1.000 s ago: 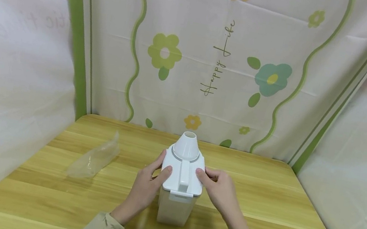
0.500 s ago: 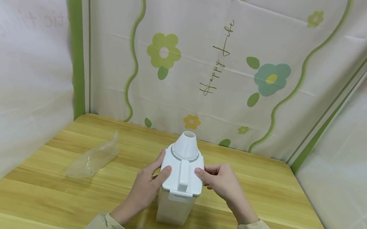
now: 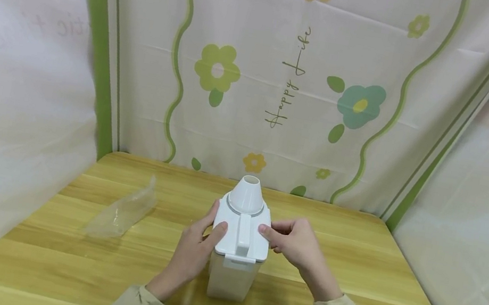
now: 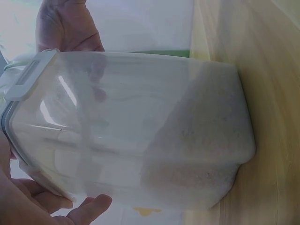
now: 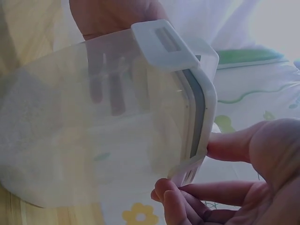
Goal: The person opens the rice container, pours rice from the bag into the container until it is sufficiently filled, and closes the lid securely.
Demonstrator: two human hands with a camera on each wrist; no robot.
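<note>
A tall translucent storage container (image 3: pixel 229 284) stands upright on the wooden table. Its white lid (image 3: pixel 227 241) has a raised handle and a white cone-shaped cap (image 3: pixel 247 196) with an open top. Pale grainy contents (image 4: pixel 201 126) fill the lower part in a slope. My left hand (image 3: pixel 193 249) grips the lid's left side, thumb on top, fingers down the wall. On the right side, my right hand (image 3: pixel 299 242) pinches the lid's edge at a side clip (image 5: pixel 187 171), thumb above and curled fingers below. The front clip (image 5: pixel 164 44) lies against the container wall.
A crumpled clear plastic bag (image 3: pixel 119 215) lies on the table (image 3: pixel 373 282) to the left of the container. Flower-printed white curtains (image 3: pixel 229 128) hang behind the table and at both sides.
My right wrist and sleeve have swung outward to the right, while the thumb stays at the lid's right edge. The left hand and the container have hardly moved.
</note>
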